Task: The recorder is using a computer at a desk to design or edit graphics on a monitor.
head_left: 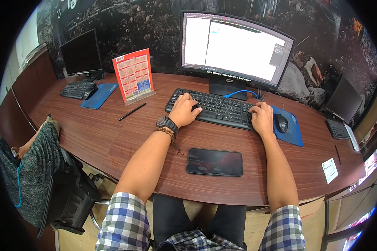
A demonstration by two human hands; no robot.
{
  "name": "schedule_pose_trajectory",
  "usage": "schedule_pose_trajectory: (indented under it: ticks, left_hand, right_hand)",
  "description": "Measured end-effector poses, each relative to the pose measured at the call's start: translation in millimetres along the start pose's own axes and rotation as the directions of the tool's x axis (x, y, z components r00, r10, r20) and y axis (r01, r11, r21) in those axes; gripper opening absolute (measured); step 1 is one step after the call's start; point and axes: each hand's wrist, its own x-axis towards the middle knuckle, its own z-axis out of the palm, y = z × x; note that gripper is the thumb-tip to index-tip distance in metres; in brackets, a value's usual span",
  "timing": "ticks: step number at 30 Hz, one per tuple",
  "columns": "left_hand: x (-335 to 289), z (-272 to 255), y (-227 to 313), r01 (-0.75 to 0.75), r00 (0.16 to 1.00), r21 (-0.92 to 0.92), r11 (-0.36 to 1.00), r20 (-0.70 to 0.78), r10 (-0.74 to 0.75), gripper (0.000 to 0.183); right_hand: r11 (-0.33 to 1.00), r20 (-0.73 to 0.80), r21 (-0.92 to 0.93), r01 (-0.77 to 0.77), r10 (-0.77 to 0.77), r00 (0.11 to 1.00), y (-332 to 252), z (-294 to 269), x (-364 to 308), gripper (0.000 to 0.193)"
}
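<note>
A black keyboard (220, 109) lies on the brown wooden desk in front of a lit monitor (238, 46). On its left end rests my left hand (182, 110), fingers spread over the keys and thumb out to the side. A dark watch (166, 123) and a beaded bracelet (165, 132) circle that wrist. My right hand (262, 118) bends its fingers over the keys at the right end, holding nothing. Just beyond it, a black mouse (281, 123) sits on a blue mouse pad (292, 133). Between my forearms a dark smartphone (214, 162) lies flat, screen up.
A red and white price card (134, 75) stands in a clear holder, with a black pen (132, 111) before it. Another workstation has a dark monitor (80, 54). A person in dark patterned clothing (37, 167) sits at far left. A small white paper (329, 170) lies right.
</note>
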Motion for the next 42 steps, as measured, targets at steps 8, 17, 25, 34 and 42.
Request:
schedule_pose_trajectory:
  ticks: [8, 17, 25, 34, 42]
  left_hand:
    - [-0.1, -1.0, 1.2, 0.011, 1.000, -0.014, 1.000, 0.008, -0.011, 0.041]
    - [-0.2, -2.6, 3.1, 0.003, 1.000, -0.005, 1.000, 0.004, -0.002, 0.041]
    - [-1.4, -0.6, 15.3, 0.058, 0.996, 0.114, 0.992, -0.067, -0.050, 0.042]
    - [0.9, -8.7, 30.0, 0.165, 0.980, 0.149, 0.975, 0.086, -0.179, 0.045]
    - [0.1, 10.0, 0.1, 0.044, 0.998, 0.114, 0.993, -0.040, -0.039, 0.060]
  right_hand:
    - [1.000, 0.028, -0.016, -0.006, 0.006, 1.000, -0.1, -0.8, -0.4, 0.016]
    - [1.000, 0.019, -0.025, -0.005, 0.006, 1.000, 0.5, -0.1, -0.8, 0.016]
    - [1.000, 0.011, 0.003, -0.005, 0.005, 1.000, -2.7, -1.4, 0.9, 0.016]
    - [0.991, -0.030, 0.100, 0.086, -0.083, 0.996, -28.5, 4.7, 11.0, 0.017]
    - [0.992, 0.258, 0.085, 0.094, -0.113, 0.960, -89.9, 34.8, 22.3, 0.026]
